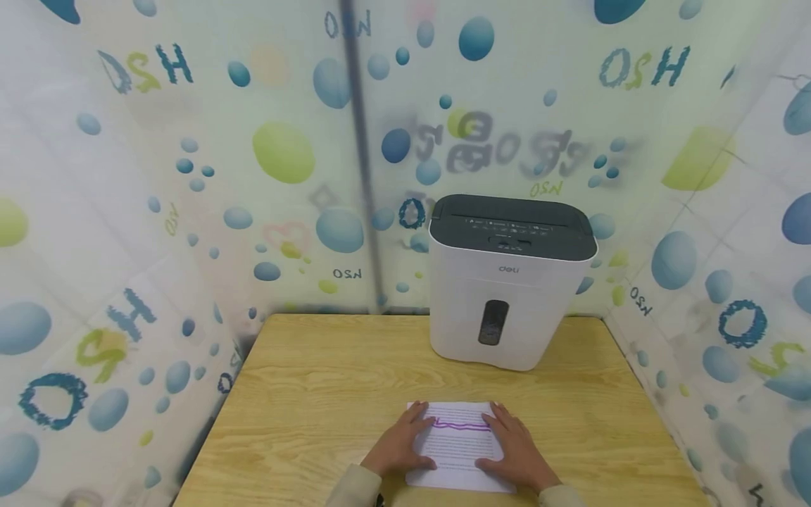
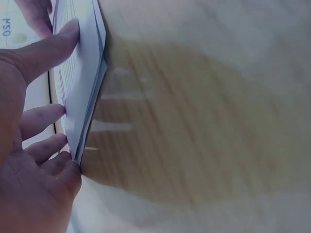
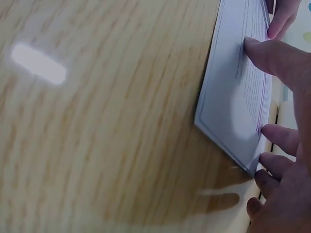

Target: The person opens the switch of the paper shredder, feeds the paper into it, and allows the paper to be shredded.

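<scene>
In the head view, a small stack of printed paper sheets [image 1: 461, 451] lies on the table near its front edge. A purple line crosses the top sheet near its far end. My left hand [image 1: 402, 443] rests over the stack's left side, fingers spread and thumb on the print. Over the right side rests my right hand [image 1: 516, 447], thumb likewise on the top sheet. In the left wrist view, layered edges of the sheets [image 2: 87, 73] stand slightly apart. The right wrist view shows fingertips [image 3: 272, 133] touching the sheets [image 3: 223, 77] along a side edge.
A white paper shredder [image 1: 462, 296] with a dark top and a small front window stands at the back right of the wooden table [image 1: 304, 394]. Curtains [image 1: 285, 246] printed with bubbles and lettering surround the table on the back and both sides.
</scene>
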`<action>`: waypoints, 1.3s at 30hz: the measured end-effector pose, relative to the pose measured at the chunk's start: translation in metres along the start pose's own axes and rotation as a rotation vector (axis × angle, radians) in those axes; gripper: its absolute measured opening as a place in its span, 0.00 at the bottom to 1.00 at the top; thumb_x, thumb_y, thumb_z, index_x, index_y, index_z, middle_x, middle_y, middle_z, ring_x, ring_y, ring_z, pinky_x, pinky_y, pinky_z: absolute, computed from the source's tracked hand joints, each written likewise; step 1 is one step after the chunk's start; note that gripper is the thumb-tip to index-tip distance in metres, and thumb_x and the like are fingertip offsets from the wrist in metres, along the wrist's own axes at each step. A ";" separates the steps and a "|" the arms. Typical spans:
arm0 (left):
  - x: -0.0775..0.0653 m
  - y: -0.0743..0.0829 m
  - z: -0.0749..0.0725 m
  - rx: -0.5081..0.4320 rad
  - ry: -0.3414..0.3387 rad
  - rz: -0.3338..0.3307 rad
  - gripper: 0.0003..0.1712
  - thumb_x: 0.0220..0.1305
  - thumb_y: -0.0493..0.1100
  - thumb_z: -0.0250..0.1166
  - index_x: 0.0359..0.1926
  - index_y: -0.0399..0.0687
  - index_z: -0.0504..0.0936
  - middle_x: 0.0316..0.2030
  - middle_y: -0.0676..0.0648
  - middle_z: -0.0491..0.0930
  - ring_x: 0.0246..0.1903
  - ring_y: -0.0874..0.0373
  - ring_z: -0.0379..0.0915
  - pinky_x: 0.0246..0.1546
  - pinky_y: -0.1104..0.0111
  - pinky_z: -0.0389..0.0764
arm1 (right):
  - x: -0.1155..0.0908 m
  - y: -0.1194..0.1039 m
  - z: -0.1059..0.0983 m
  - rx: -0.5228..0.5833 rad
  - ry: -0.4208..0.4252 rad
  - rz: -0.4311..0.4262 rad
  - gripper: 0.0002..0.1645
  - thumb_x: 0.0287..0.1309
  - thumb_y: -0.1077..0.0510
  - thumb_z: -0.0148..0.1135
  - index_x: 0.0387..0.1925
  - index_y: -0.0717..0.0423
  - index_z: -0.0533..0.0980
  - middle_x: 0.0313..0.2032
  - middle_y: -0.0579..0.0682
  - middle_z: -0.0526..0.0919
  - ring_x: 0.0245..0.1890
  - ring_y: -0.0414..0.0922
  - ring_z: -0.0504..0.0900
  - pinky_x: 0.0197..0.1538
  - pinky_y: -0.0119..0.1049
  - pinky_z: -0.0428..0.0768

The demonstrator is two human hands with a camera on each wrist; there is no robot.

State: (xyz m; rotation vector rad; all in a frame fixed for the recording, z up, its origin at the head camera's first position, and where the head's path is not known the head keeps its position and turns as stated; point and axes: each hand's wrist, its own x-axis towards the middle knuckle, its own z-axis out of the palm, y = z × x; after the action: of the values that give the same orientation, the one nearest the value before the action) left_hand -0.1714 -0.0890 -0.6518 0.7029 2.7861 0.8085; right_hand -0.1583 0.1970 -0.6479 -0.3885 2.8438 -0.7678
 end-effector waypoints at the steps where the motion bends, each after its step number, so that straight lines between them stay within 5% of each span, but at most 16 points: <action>1: 0.000 0.001 0.000 -0.002 0.000 0.000 0.51 0.46 0.57 0.82 0.71 0.50 0.74 0.78 0.43 0.60 0.78 0.42 0.53 0.74 0.52 0.65 | 0.000 0.000 0.001 -0.014 0.005 -0.003 0.55 0.49 0.36 0.77 0.72 0.57 0.69 0.79 0.60 0.59 0.79 0.62 0.54 0.77 0.65 0.54; 10: -0.006 0.004 0.003 -0.016 0.030 0.012 0.49 0.49 0.55 0.81 0.71 0.47 0.74 0.78 0.41 0.60 0.77 0.39 0.54 0.73 0.51 0.66 | 0.002 0.000 0.007 -0.048 0.048 -0.012 0.46 0.58 0.40 0.73 0.71 0.59 0.70 0.76 0.60 0.64 0.79 0.60 0.58 0.76 0.64 0.58; 23: -0.006 0.007 0.002 -0.027 0.007 -0.039 0.49 0.48 0.56 0.82 0.71 0.51 0.75 0.78 0.45 0.60 0.78 0.43 0.53 0.74 0.53 0.65 | 0.000 -0.003 0.006 -0.047 0.095 -0.015 0.40 0.56 0.43 0.75 0.67 0.55 0.75 0.71 0.60 0.72 0.74 0.61 0.67 0.75 0.63 0.61; 34: -0.005 0.004 0.001 -0.049 0.031 -0.020 0.52 0.46 0.55 0.83 0.73 0.50 0.72 0.78 0.43 0.61 0.78 0.41 0.55 0.73 0.51 0.66 | 0.006 -0.004 0.004 0.053 0.266 -0.005 0.40 0.48 0.60 0.78 0.64 0.57 0.75 0.53 0.54 0.83 0.57 0.55 0.79 0.65 0.57 0.76; 39: -0.004 0.001 0.004 -0.095 0.065 -0.025 0.63 0.42 0.55 0.85 0.78 0.51 0.63 0.78 0.41 0.59 0.76 0.40 0.58 0.72 0.49 0.68 | 0.007 0.001 -0.001 0.174 0.286 0.042 0.23 0.53 0.61 0.75 0.52 0.60 0.81 0.46 0.52 0.86 0.47 0.48 0.83 0.54 0.48 0.83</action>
State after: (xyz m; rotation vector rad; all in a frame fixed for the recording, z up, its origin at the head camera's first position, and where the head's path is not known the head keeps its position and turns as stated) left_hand -0.1660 -0.0885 -0.6550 0.6358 2.7855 0.9675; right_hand -0.1654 0.1963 -0.6478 -0.2068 2.9981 -1.1347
